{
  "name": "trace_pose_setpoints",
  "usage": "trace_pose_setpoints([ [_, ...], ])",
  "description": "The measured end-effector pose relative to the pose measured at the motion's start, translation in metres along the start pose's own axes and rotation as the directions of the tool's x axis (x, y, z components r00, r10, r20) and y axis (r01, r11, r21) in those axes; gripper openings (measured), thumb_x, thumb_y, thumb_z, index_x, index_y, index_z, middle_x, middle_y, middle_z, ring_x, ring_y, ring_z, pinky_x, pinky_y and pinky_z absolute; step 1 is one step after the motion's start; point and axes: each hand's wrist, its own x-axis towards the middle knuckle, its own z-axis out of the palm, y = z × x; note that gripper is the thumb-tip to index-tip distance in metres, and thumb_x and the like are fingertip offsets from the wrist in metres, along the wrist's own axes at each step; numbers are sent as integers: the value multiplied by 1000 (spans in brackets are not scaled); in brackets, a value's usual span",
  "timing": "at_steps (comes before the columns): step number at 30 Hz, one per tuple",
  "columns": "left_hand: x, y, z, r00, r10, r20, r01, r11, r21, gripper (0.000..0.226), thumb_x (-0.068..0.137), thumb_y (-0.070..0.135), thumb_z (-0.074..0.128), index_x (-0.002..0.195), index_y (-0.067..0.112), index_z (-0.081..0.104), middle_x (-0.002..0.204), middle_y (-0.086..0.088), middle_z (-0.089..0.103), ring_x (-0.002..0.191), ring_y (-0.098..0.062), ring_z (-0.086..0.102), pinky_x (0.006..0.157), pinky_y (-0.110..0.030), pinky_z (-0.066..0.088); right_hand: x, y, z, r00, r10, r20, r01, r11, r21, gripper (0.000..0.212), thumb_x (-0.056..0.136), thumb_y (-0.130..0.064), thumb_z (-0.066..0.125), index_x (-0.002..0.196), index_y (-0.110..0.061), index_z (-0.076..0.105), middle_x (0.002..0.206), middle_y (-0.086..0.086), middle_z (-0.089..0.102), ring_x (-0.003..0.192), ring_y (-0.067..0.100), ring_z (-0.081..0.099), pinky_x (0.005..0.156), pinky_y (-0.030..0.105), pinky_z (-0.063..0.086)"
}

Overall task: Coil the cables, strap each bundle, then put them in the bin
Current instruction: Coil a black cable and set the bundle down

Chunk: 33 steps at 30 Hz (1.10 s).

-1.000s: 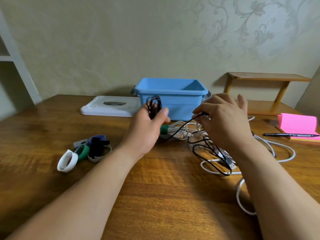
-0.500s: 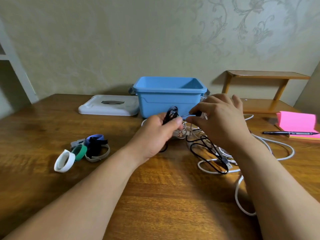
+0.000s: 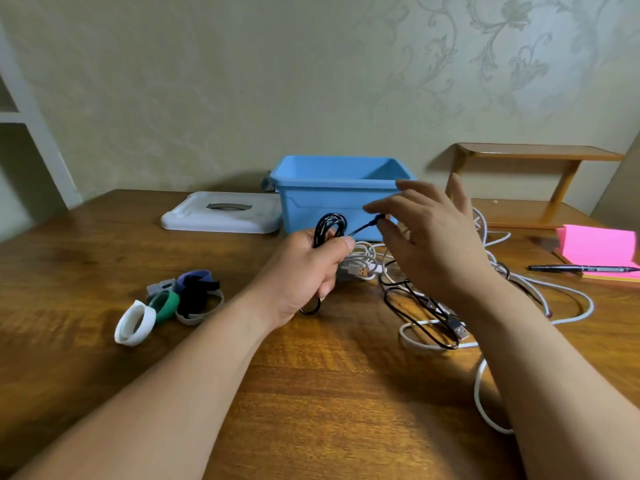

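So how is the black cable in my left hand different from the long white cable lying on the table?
The thin black cable is wound into a small tight coil. The long white cable sprawls in loose loops. The black one is held up, gripped by the left hand with its end pinched by the right hand. The white one lies on the wooden table. Neither is strapped.

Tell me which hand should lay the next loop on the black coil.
Right hand, likely: it pinches the black cable just off the coil; the left hand is busy gripping the coil.
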Motion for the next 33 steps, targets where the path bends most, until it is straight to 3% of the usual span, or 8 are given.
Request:
trace_pose_setpoints([
  [4,2,1,-2,1000,29,-7,-30,996,-87,33,98,21,64,68,21,50,55,-1,32,51,-21,40,55,-31,43,1,2,3,1000,10,-9,-9,1000,22,13,102,-31,69,112,-34,76,103,-15,71,121,18,60,125,62,20],
  [7,2,3,-2,1000,20,4,-19,991,-133,34,108,23,61,74,22,60,60,-3,36,60,-26,54,65,-33,49,1,-2,3,998,25,-65,-23,999,42,9,103,-31,67,106,-33,75,98,-14,69,110,17,61,126,59,21],
  [12,-4,8,10,997,-81,-10,77,971,-226,32,113,34,49,90,11,52,61,-2,39,55,-25,62,48,-24,47,1,-12,7,983,41,-180,-24,995,99,7,100,-30,69,101,-27,75,94,-13,72,98,17,63,123,47,26],
  [17,0,4,10,998,-12,-62,-2,975,-220,35,108,42,56,99,8,55,67,0,43,59,-20,54,67,-35,47,-2,-26,9,983,78,-164,-34,966,257,7,96,-33,75,100,-27,76,91,-19,73,99,5,58,115,38,33],
  [20,-1,6,11,998,-29,-56,13,964,-267,33,109,40,56,90,14,54,68,0,37,57,-17,45,59,-32,41,-2,-30,12,991,55,-120,-24,971,238,6,97,-34,73,98,-29,75,91,-21,73,98,7,63,118,48,33],
  [25,0,8,13,996,-33,-84,5,950,-312,41,110,40,54,77,18,48,64,0,34,54,-15,37,51,-27,36,-4,-27,15,994,67,-82,-50,979,195,9,96,-37,73,97,-29,74,88,-21,72,96,8,65,126,48,22],
  [29,1,5,11,993,20,-119,-47,972,-232,31,106,41,60,94,13,62,74,-6,48,61,-15,47,55,-28,42,-5,-31,17,998,46,-44,-34,969,246,8,97,-34,70,99,-33,78,93,-21,74,108,6,65,129,51,15],
  [33,2,3,12,991,13,-135,-48,966,-255,28,108,38,59,104,11,66,77,-4,56,66,-12,52,55,-27,42,-5,-31,18,997,53,-52,-34,947,320,13,94,-32,74,103,-37,81,101,-23,67,123,9,59,120,40,20],
])
